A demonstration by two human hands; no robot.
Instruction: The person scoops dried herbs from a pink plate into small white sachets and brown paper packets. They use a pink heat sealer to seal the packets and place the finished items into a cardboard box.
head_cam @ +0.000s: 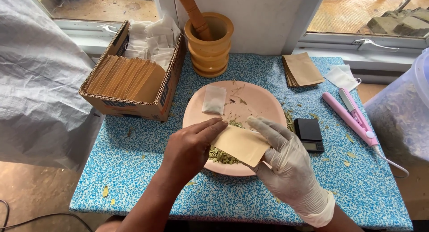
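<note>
Envelope [241, 145], small, tan paper, held flat over pink plate [263, 102], just above dried green leaves [222, 157]. Left hand [190, 147], bare, pinches envelope's left edge w/ fingertips. Right hand [286, 162], in pale glove, pinches right side, thumb on top. White sachet [214, 99] lies on plate's far left. Black pocket scale [309, 134] just right of plate; pink sealer [351, 117] beyond it. Cardboard box [134, 102] w/ more envelopes at far left; wooden mortar [209, 46] behind plate.

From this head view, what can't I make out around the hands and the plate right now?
- Dried leaves: mostly hidden under the paper pouch and left hand.
- Pouch's far corner: covered by the gloved right hand.
- Scale display: too small to read.
- Plastic tub: cut off by the right edge.
- Pestle: top cropped.
</note>
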